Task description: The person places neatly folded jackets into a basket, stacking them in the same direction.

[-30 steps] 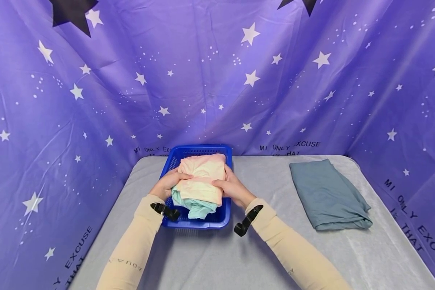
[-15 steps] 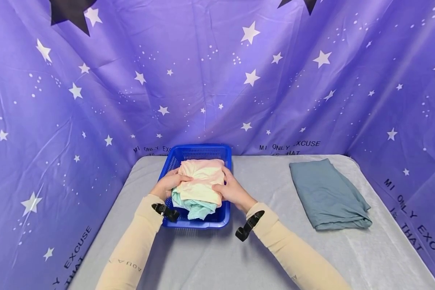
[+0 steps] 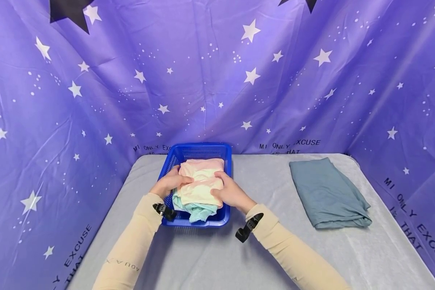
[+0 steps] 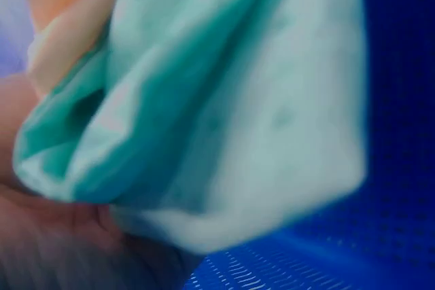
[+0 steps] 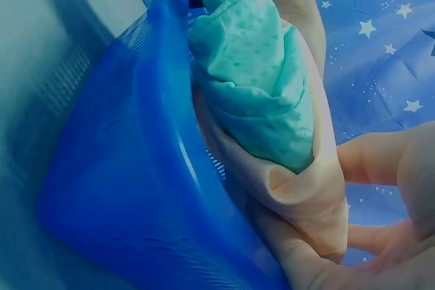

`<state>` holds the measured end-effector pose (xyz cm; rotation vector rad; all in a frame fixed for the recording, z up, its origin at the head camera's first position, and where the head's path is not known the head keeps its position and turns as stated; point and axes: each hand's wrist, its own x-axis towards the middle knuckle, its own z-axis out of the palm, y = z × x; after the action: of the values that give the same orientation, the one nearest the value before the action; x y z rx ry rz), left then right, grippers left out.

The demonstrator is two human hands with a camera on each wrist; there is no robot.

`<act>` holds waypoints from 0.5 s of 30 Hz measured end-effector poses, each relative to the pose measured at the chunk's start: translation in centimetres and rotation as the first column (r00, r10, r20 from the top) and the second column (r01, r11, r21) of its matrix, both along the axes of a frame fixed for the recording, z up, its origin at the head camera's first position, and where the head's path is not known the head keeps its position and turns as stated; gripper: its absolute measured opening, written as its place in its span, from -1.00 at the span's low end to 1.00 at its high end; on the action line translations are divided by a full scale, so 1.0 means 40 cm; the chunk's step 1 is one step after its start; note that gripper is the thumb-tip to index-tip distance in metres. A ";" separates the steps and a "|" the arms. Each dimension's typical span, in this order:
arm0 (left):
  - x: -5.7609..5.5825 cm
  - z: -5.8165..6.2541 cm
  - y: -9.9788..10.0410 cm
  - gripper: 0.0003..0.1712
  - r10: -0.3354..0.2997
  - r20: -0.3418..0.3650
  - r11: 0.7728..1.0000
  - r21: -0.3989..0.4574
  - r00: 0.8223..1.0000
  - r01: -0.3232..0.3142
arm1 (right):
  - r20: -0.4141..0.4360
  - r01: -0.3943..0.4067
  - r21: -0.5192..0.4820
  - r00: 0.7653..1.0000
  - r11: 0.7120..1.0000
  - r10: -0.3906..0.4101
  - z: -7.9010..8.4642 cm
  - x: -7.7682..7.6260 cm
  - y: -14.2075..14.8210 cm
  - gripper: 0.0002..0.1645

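Note:
In the head view a folded pink-and-cream garment (image 3: 202,191) lies inside a blue plastic basket (image 3: 224,219), with crumpled mint-green cloth (image 3: 201,212) showing from its near end. My left hand (image 3: 169,183) grips the garment's left side, thumb across the top. On the opposite side my right hand (image 3: 235,194) holds the bundle, its thumb and a finger over the top. The right wrist view shows the mint cloth (image 5: 251,66) wrapped within the garment (image 5: 316,198), and fingers (image 5: 374,157) on both faces of it. The undersides of the bundle are hidden in the head view.
A folded grey-blue cloth (image 3: 328,195) lies at the right of the table (image 3: 264,249), which has a light grey cover. Purple curtains (image 3: 217,80) with white stars enclose the back and sides. Black camera straps (image 3: 251,227) sit on both wrists.
The garment's far end has come down a little toward me and lies flatter in the basket. A finger of my right hand has shifted from the right edge onto the top.

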<state>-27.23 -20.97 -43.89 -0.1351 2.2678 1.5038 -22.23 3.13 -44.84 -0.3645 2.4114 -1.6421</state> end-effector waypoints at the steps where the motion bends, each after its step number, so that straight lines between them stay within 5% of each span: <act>1: 0.002 0.003 -0.001 0.23 -0.012 -0.006 1.000 -0.019 1.000 0.012 | -0.017 -0.002 0.017 1.000 1.000 0.002 -0.001 0.000 -0.001 -0.23; 4: 0.005 0.009 -0.003 0.36 -0.063 -0.023 0.997 -0.050 0.998 0.062 | -0.060 0.004 0.082 0.998 0.997 0.001 -0.001 0.002 -0.003 -0.24; 9: 0.010 0.008 -0.007 0.28 -0.213 -0.057 0.973 -0.105 0.975 0.207 | -0.110 0.011 0.208 0.994 0.978 0.012 0.003 0.013 -0.008 -0.30; 15: 0.015 0.003 -0.007 0.20 -0.283 -0.024 0.945 -0.180 0.959 0.274 | -0.128 -0.025 0.344 0.989 0.939 0.073 0.022 0.032 -0.012 -0.36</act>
<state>-26.64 -21.25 -43.79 0.1690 2.3397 1.1749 -20.94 2.65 -43.96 -0.4875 2.7009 -1.1786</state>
